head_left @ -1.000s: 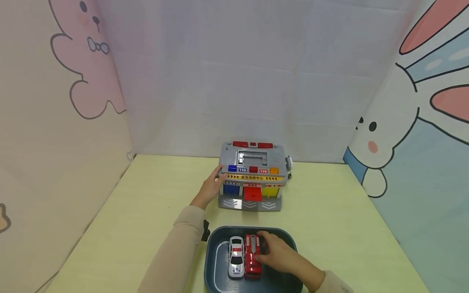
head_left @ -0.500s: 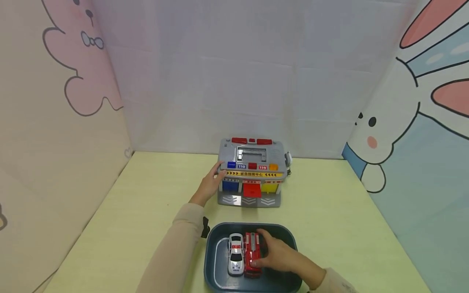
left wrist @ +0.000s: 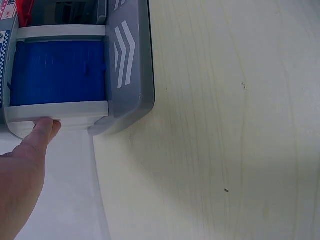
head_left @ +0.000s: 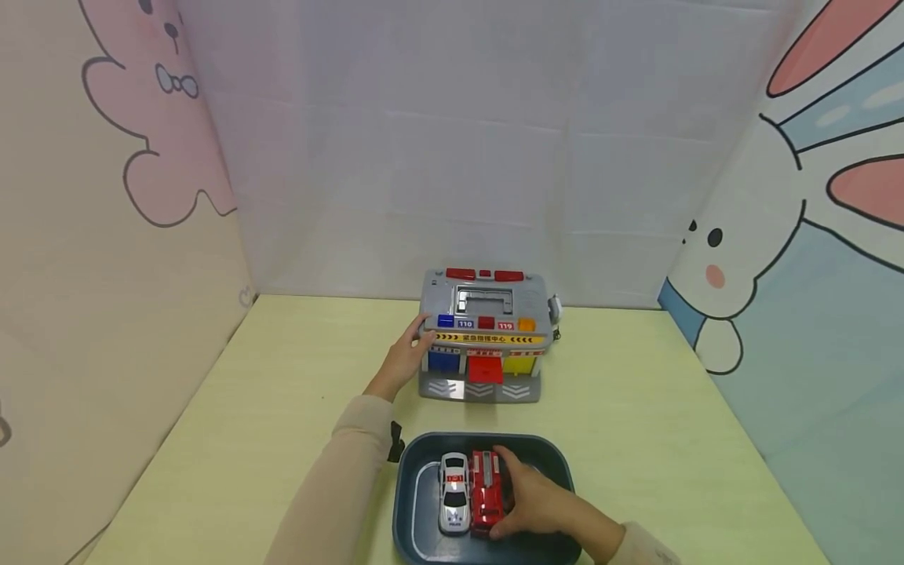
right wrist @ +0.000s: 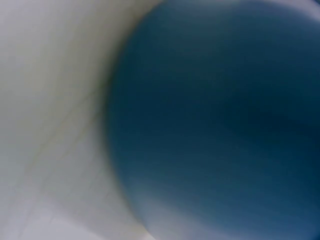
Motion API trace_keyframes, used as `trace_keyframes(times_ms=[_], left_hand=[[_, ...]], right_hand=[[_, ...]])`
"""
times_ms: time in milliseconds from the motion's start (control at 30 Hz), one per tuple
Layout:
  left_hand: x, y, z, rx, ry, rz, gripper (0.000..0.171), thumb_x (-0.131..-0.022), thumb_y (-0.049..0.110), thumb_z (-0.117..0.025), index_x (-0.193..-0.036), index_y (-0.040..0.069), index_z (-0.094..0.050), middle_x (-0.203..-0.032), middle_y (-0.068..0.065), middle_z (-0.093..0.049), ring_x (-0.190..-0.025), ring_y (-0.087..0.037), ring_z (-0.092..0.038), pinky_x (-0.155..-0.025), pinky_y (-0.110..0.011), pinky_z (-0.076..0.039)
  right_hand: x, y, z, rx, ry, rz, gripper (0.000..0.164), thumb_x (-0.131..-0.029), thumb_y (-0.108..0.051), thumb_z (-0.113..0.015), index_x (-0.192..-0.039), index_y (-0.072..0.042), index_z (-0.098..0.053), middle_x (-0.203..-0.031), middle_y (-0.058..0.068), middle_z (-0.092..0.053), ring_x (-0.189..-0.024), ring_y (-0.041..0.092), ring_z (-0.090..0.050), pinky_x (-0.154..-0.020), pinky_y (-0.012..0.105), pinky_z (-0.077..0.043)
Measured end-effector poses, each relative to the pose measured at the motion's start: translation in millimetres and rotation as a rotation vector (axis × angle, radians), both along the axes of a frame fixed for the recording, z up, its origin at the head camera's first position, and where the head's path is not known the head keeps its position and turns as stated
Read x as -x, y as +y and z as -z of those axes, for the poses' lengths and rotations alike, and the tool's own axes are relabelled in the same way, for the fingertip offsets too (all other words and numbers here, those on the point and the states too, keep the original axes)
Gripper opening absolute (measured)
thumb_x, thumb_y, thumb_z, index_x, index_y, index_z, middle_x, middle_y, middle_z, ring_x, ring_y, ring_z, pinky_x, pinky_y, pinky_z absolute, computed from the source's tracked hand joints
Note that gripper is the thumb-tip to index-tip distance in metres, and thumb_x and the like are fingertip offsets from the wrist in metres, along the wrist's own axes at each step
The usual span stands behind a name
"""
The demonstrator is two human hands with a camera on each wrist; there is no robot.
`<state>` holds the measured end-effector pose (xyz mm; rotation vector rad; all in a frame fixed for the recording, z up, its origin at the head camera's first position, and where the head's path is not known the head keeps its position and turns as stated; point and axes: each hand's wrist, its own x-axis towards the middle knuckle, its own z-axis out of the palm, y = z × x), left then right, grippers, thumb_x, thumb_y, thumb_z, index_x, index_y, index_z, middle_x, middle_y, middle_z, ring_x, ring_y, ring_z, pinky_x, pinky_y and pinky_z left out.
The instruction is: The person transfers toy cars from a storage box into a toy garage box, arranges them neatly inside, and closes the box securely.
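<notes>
In the head view, my left hand (head_left: 404,362) rests against the left side of a grey toy rescue station (head_left: 487,337), marked 110 and 119. The left wrist view shows its fingers (left wrist: 42,132) lying straight against the side wall, beside the blue garage door (left wrist: 57,72). My right hand (head_left: 538,498) reaches into a dark blue tray (head_left: 418,541). It grips a red toy fire truck (head_left: 486,490) lengthwise, forefinger by the far end and thumb at the near end. A white toy police car (head_left: 454,494) lies alongside the truck.
A pale yellow table (head_left: 636,424) carries the station and the tray. Behind stands a white cloth wall (head_left: 452,157), with cartoon-printed walls at both sides. The right wrist view is filled by the tray's blurred blue side (right wrist: 210,130).
The right thumb has slid down the fire truck from its side to its near end. The left hand stays against the station. The head view has shifted slightly.
</notes>
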<state>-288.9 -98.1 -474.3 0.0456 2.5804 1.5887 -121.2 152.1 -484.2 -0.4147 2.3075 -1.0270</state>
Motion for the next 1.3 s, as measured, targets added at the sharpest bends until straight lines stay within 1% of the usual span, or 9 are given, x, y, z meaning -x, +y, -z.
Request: trace_keyframes(times_ms=[100,267,500,567,733,933,1167,1300], left_hand=[[0.6,0.0,1.0,-0.001,0.005,0.000,0.056,-0.101,0.051,-0.042,-0.152,0.031,-0.031,-0.145,-0.017,-0.043,-0.129,-0.042,-0.042,-0.101,-0.060,-0.035],[1.5,-0.3,2.3,0.004,0.005,-0.001,0.056,-0.101,0.051,-0.042,-0.152,0.031,-0.030,-0.145,-0.017,-0.043,-0.130,-0.043,-0.042,-0.101,-0.061,-0.034],[2.1,-0.9,3.7,0.008,0.012,-0.007,0.056,-0.102,0.050,-0.042,-0.153,0.030,-0.030,-0.144,-0.017,-0.044,-0.128,-0.041,-0.044,-0.101,-0.059,-0.036],[1.9,-1.0,4.0,0.008,0.009,-0.005,0.057,-0.102,0.051,-0.042,-0.153,0.030,-0.030,-0.144,-0.017,-0.044,-0.128,-0.041,-0.044,-0.101,-0.059,-0.036],[0.7,-0.5,2.3,0.006,-0.002,-0.002,0.058,-0.101,0.051,-0.043,-0.153,0.030,-0.029,-0.144,-0.016,-0.044,-0.128,-0.041,-0.044,-0.101,-0.059,-0.036],[1.0,-0.3,-1.5,0.007,0.028,-0.005,0.057,-0.101,0.050,-0.043,-0.153,0.029,-0.029,-0.143,-0.018,-0.045,-0.127,-0.043,-0.044,-0.100,-0.060,-0.036],[0.6,0.1,1.8,0.016,0.008,-0.002,0.057,-0.101,0.051,-0.043,-0.153,0.031,-0.029,-0.145,-0.018,-0.043,-0.128,-0.043,-0.043,-0.100,-0.060,-0.036],[-1.2,0.1,2.1,0.009,0.007,-0.009,0.056,-0.101,0.050,-0.043,-0.153,0.031,-0.030,-0.145,-0.018,-0.043,-0.129,-0.043,-0.043,-0.100,-0.061,-0.036]], right_hand=[[0.3,1.2,0.7,0.052,-0.025,0.018,0.106,-0.067,-0.018,-0.091,-0.146,0.001,-0.023,-0.103,0.009,-0.055,-0.076,0.018,-0.059,-0.070,0.035,-0.052],[0.0,2.7,0.5,0.102,-0.049,0.038,0.103,-0.068,-0.012,-0.090,-0.145,-0.001,-0.024,-0.103,0.009,-0.055,-0.077,0.020,-0.060,-0.068,0.034,-0.052],[-2.0,4.7,-0.6,0.118,-0.027,0.055,0.106,-0.066,-0.010,-0.089,-0.147,-0.003,-0.021,-0.090,0.006,-0.059,-0.074,0.022,-0.059,-0.065,0.036,-0.051],[-3.0,5.6,-1.0,0.115,-0.032,0.068,0.107,-0.065,-0.010,-0.090,-0.147,-0.004,-0.021,-0.090,0.006,-0.059,-0.074,0.022,-0.059,-0.066,0.037,-0.052],[-4.5,8.2,-3.5,0.146,-0.072,0.092,0.108,-0.065,-0.008,-0.089,-0.148,-0.006,-0.020,-0.095,0.008,-0.060,-0.074,0.022,-0.062,-0.066,0.038,-0.053],[-2.0,11.0,-9.7,0.167,-0.077,0.081,0.107,-0.066,-0.008,-0.089,-0.148,-0.009,-0.020,-0.097,0.008,-0.057,-0.074,0.022,-0.062,-0.064,0.036,-0.053],[-3.7,12.5,-15.0,0.193,-0.087,0.085,0.110,-0.063,-0.006,-0.090,-0.149,-0.010,-0.021,-0.103,0.010,-0.055,-0.080,0.023,-0.061,-0.066,0.039,-0.052],[-3.8,13.5,-24.6,0.209,-0.101,0.105,0.109,-0.066,-0.007,-0.089,-0.149,-0.011,-0.020,-0.108,0.012,-0.053,-0.084,0.025,-0.059,-0.070,0.042,-0.055]])
